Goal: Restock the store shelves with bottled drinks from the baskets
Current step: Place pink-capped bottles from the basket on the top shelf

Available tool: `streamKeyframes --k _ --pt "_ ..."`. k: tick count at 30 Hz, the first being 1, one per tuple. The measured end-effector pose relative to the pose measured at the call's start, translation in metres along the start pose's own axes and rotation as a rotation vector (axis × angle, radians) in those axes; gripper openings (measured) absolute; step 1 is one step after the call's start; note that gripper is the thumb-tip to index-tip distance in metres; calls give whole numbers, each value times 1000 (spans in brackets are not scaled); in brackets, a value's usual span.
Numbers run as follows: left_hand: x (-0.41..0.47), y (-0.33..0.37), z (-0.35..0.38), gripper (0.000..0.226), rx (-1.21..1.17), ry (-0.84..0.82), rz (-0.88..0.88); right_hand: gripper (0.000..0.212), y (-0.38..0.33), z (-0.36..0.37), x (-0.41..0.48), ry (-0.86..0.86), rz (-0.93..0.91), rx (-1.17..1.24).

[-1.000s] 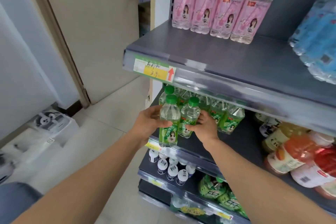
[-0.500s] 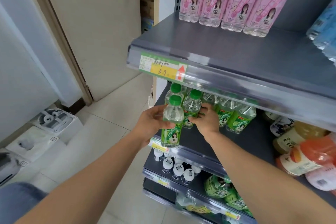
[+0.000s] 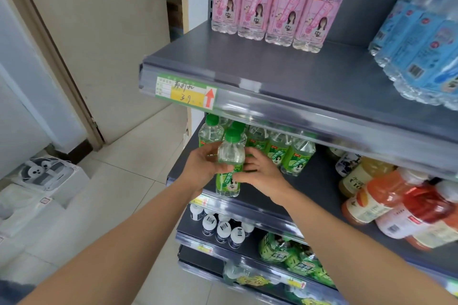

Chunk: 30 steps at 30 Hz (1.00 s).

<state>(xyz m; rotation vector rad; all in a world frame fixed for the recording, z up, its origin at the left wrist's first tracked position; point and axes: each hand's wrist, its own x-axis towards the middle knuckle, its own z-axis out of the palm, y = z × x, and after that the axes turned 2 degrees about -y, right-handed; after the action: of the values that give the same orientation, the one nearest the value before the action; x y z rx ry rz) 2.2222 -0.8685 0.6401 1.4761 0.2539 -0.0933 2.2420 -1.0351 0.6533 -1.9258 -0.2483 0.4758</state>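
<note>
Both hands meet on one green-capped bottle (image 3: 230, 156), upright at the front edge of the middle shelf (image 3: 319, 188), near its front left corner. The base sits level with the shelf's front lip, though I cannot tell whether it rests on the shelf or hangs just above it. The left hand (image 3: 202, 164) has its grip clamped on the bottle's left side, fingers curled round the clear upper body. The right hand (image 3: 264, 177) is clamped on the right side, thumb across the green label and fingers behind.

Just behind the held bottle stands a row of green-label bottles (image 3: 277, 153), running from the shelf's left edge toward its middle under the overhang of the upper shelf (image 3: 272, 72). Toward the right edge of the middle shelf lie orange and red juice bottles (image 3: 386, 198), tipped on their sides and blurred.

On the upper shelf, four pink peach soda bottles (image 3: 270, 7) stand along the back left; a pack of blue-label bottles (image 3: 421, 44) leans at the right edge. A price tag (image 3: 184, 93) with a red arrow is fixed near the left end of that shelf's front rail.

On the lower shelf (image 3: 250, 242) are white-capped bottles (image 3: 223, 228) at the left and green packs (image 3: 292, 252) beside them. To the left are a beige door (image 3: 99, 32) and white boxes (image 3: 49, 176) on the tiled floor.
</note>
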Motion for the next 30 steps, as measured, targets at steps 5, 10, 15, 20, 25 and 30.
streamKeyframes --k 5,10,15,20,25,30 --pt "0 -2 24 69 37 -13 34 60 12 -11 -5 152 -39 -25" --pt "4 -10 36 72 242 22 51 60 32 -26 -5 271 -1 -13" --pt "11 -16 31 71 489 97 33 60 49 -38 6 371 64 32" --pt "12 -17 27 54 519 143 8 56 50 -39 18 398 49 70" --pt "18 -23 18 35 554 164 -36 54 48 -31 30 417 18 87" --pt "22 -21 6 25 664 239 -92 53 47 -27 35 449 12 88"
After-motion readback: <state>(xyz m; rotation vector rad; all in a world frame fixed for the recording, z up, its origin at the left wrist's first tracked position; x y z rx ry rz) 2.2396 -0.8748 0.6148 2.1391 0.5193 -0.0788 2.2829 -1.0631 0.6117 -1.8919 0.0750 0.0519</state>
